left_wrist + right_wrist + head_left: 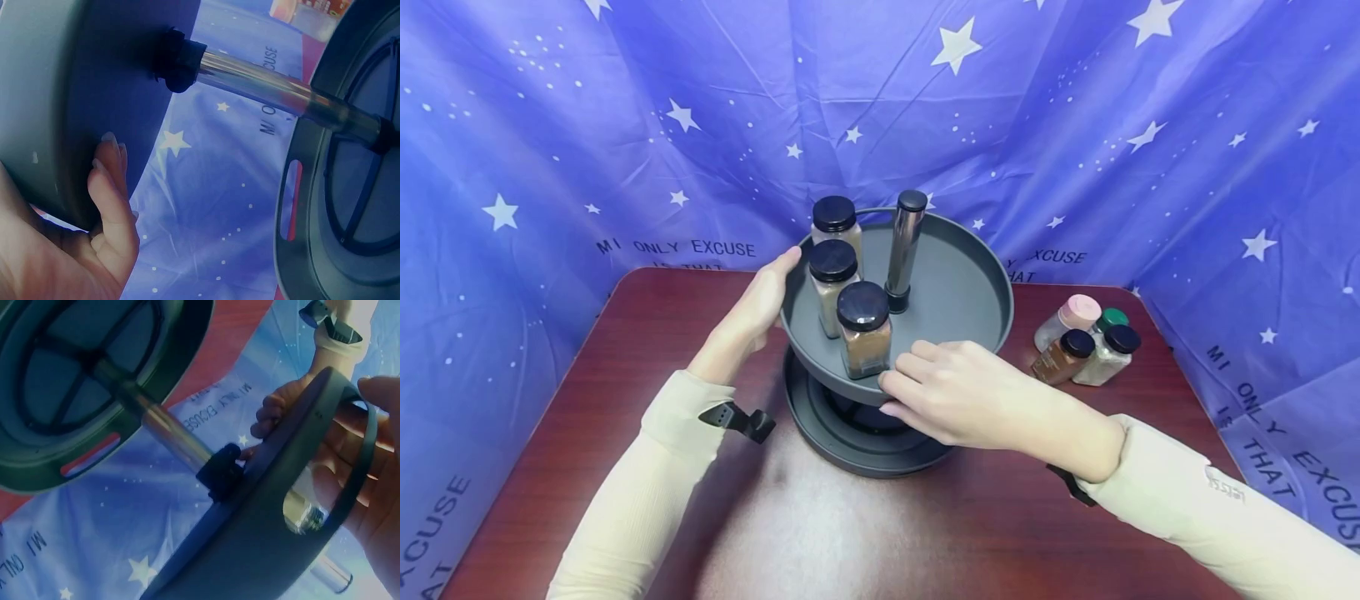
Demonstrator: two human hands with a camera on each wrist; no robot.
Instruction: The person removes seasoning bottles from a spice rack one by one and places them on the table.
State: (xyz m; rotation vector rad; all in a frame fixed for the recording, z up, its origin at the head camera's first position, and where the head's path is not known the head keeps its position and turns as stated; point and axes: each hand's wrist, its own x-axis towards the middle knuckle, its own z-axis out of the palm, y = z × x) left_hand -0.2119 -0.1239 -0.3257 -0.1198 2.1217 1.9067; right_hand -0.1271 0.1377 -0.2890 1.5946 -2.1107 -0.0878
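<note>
A dark grey two-tier rack stands mid-table in the head view, its upper tray on a metal post above the lower tray. My left hand grips the upper tray's left side; the left wrist view shows its fingers curled beneath. At the front rim my right hand holds the same tray, fingers around the bar of its handle slot. Three black-lidded spice jars stand upright on the upper tray: a rear jar, a middle jar and a front jar.
Right of the rack, several more jars stand grouped: a pink-lidded jar, a green-lidded jar, a brown jar and a pale black-lidded jar. A blue star-print curtain hangs behind the reddish-brown table.
</note>
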